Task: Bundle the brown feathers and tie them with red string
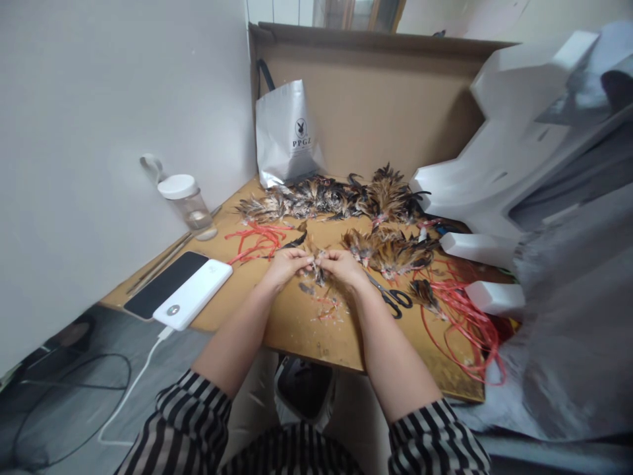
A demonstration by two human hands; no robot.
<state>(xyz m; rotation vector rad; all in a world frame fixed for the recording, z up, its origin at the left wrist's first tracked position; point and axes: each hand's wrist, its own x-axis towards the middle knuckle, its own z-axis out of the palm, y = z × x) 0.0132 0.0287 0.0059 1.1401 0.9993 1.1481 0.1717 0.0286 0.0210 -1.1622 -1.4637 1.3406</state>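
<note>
Both hands meet over the middle of the wooden table around a small bunch of brown feathers [319,272]. My left hand [289,265] pinches it from the left, and my right hand [342,265] pinches it from the right. The feather tips stick up between the fingers, with the pale quill ends below. Bundles of brown and black feathers [395,249] lie just beyond my right hand. Black-handled scissors [393,295] rest beside my right wrist. Red plastic strips [260,241] lie to the left, near a dark curved feather.
More feather bundles [321,198] line the back, before a silver bag [287,132]. Tangled red strips [475,323] and white foam pieces [494,297] fill the right side. A white power bank [192,293], a phone [165,284] and a jar [188,201] sit at left.
</note>
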